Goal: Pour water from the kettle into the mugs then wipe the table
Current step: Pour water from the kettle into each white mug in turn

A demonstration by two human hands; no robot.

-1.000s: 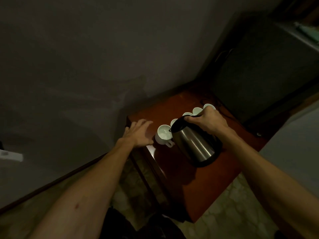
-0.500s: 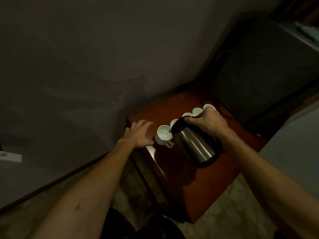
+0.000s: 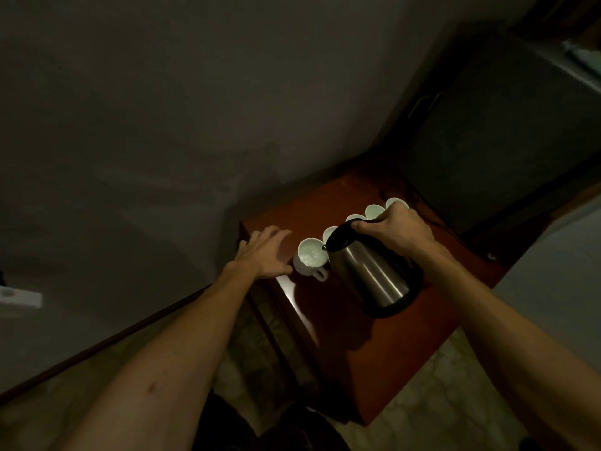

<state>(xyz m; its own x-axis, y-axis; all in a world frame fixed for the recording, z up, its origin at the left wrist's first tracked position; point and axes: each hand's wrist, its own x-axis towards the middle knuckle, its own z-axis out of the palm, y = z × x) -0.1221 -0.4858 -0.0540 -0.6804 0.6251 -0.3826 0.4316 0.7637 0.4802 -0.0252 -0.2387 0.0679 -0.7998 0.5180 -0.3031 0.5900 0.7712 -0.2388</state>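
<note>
I see a dim room. A reddish-brown wooden table (image 3: 374, 346) stands in the corner against a plain grey wall (image 3: 195, 109). Right of the table looms a dark cabinet (image 3: 507, 125). Below it lies a pale patterned floor (image 3: 439, 402).

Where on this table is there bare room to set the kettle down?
Bare wood lies on the table nearer the person than the kettle, and behind the mugs toward the wall. The mug row is crowded.

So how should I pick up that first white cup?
Take the first white cup by its little handle, coming from your near side. The handle sticks out toward you, and the tilted kettle crowds its right side, so reach in low from the front.
</note>
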